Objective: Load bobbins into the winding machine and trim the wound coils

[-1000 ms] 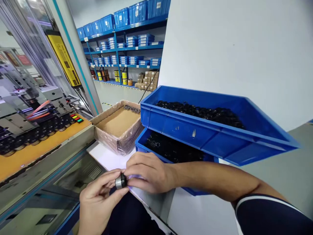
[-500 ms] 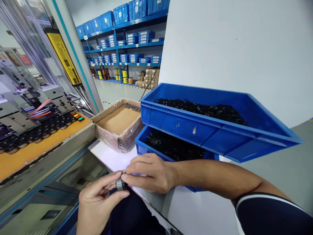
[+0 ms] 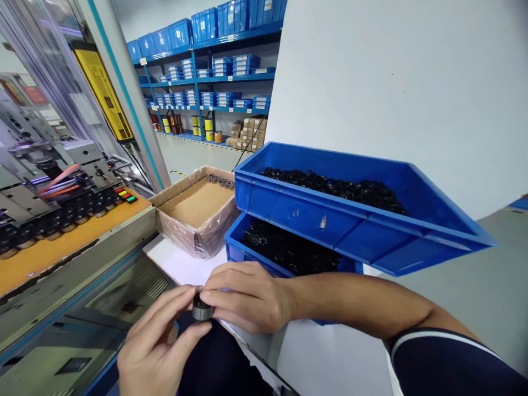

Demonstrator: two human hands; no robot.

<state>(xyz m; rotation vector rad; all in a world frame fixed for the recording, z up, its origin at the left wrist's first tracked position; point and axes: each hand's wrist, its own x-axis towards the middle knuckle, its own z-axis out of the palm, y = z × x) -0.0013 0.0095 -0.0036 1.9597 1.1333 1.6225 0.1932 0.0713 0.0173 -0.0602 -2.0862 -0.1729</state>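
Observation:
A small round stator core (image 3: 202,313), with a grey metal side and a black top, is held between both hands above the front edge of the white table. My left hand (image 3: 154,344) grips it from the left, fingers behind and thumb at the lower front. The fingertips of my right hand (image 3: 249,297) press on its black top from the right, hiding part of it. Beyond the right hand, the lower blue bin (image 3: 234,250) holds a heap of small black plastic parts. The upper blue bin (image 3: 313,212), stacked askew on it, holds more of them.
A plastic-wrapped cardboard box (image 3: 202,242) stands behind my hands, with several ring-shaped cores along its far edge. To the left is a machine with an orange worktop (image 3: 82,242) carrying rows of black-and-metal cores. Blue shelves (image 3: 198,77) with bins stand at the back.
The stator core has turned so its black top faces up and its grey side faces me. Both hands have shifted slightly left, still on the core.

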